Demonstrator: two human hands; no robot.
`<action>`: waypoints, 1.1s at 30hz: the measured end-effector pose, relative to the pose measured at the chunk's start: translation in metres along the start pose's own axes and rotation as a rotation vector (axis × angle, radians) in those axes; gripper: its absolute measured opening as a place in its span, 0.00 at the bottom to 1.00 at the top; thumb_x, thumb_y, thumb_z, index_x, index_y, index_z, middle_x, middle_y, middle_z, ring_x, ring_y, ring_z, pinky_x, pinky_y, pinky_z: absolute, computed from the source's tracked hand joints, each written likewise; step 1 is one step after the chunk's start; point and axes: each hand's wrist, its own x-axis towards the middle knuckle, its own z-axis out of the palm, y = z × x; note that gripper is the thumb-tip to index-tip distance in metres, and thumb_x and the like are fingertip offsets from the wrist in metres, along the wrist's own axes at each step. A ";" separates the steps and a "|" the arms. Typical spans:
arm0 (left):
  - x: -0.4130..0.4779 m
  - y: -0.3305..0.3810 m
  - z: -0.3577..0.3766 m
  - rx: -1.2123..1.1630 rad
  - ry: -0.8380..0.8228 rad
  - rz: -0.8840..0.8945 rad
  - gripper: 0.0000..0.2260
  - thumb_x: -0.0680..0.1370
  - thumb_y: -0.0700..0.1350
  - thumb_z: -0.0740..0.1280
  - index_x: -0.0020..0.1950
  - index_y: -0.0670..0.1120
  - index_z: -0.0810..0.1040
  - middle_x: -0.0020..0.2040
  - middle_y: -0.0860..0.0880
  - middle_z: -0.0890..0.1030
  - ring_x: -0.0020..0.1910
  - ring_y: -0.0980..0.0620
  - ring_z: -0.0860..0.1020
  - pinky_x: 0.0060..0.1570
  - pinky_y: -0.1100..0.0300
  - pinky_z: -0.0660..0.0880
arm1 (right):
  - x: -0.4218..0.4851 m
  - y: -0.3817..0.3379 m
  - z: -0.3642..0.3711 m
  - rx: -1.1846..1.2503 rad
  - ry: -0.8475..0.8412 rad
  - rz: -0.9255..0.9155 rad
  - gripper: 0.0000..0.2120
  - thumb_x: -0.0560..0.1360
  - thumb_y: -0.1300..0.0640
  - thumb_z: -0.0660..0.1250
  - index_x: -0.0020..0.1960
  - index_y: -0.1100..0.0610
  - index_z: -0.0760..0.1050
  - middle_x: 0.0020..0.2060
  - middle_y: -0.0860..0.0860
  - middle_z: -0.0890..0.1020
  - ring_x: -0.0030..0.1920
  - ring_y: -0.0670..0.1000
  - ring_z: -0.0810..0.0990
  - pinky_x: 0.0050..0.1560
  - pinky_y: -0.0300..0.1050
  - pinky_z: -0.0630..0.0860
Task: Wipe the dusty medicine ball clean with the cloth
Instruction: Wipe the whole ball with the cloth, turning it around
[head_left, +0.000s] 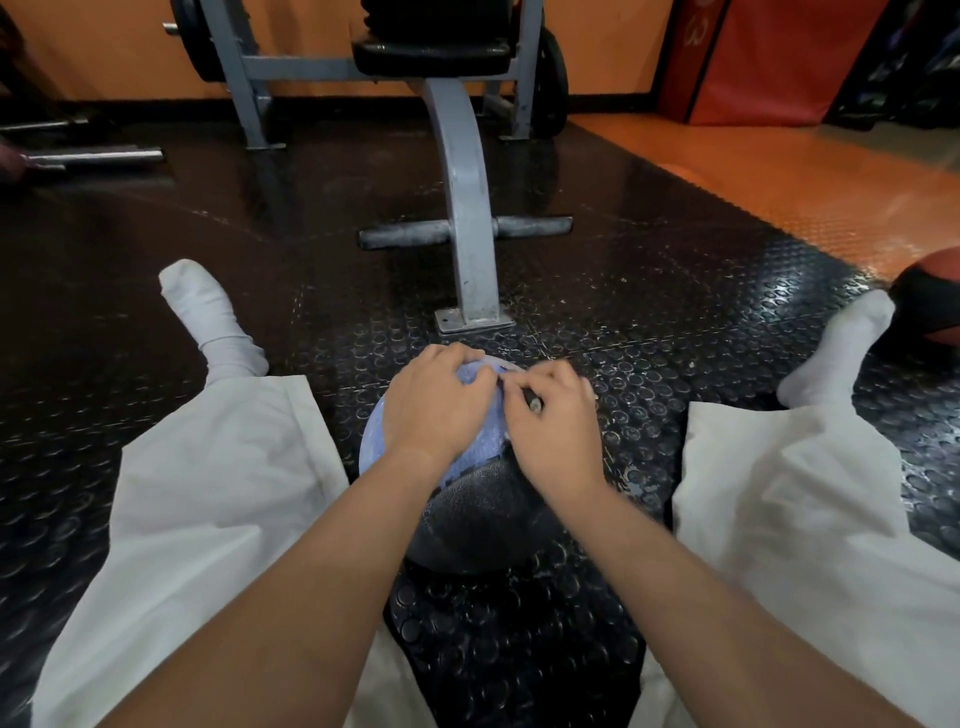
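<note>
Medicine ball (478, 514), frame centre: upper half lay under cloth (379, 436); left grip (434, 405) clutched it, right grip (556, 421) pinched its fold; wiping judged unfinished.

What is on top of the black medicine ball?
A light blue cloth covers the top of the medicine ball; the left hand and right hand hold it. The surface beneath is hidden.

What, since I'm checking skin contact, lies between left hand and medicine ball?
The blue cloth covers the medicine ball beneath the left hand, per head view.
</note>
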 end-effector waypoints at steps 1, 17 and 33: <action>0.001 -0.001 -0.001 -0.012 -0.008 -0.004 0.14 0.80 0.53 0.59 0.63 0.56 0.77 0.63 0.55 0.75 0.59 0.52 0.74 0.53 0.57 0.68 | -0.017 0.003 0.001 0.025 0.062 -0.053 0.09 0.77 0.56 0.65 0.51 0.56 0.83 0.46 0.45 0.73 0.50 0.50 0.69 0.52 0.42 0.67; 0.005 -0.001 -0.001 -0.013 0.009 -0.013 0.14 0.80 0.53 0.59 0.63 0.55 0.78 0.64 0.54 0.76 0.60 0.52 0.75 0.56 0.56 0.70 | 0.002 0.001 0.006 -0.074 0.012 0.086 0.12 0.79 0.51 0.62 0.57 0.51 0.81 0.50 0.43 0.75 0.52 0.46 0.65 0.58 0.51 0.68; -0.003 -0.002 0.002 -0.022 0.044 0.017 0.14 0.80 0.51 0.60 0.63 0.54 0.79 0.62 0.55 0.76 0.59 0.54 0.74 0.54 0.60 0.68 | 0.017 -0.001 0.000 -0.035 -0.091 0.127 0.12 0.80 0.54 0.60 0.57 0.53 0.81 0.51 0.44 0.75 0.53 0.47 0.67 0.60 0.51 0.68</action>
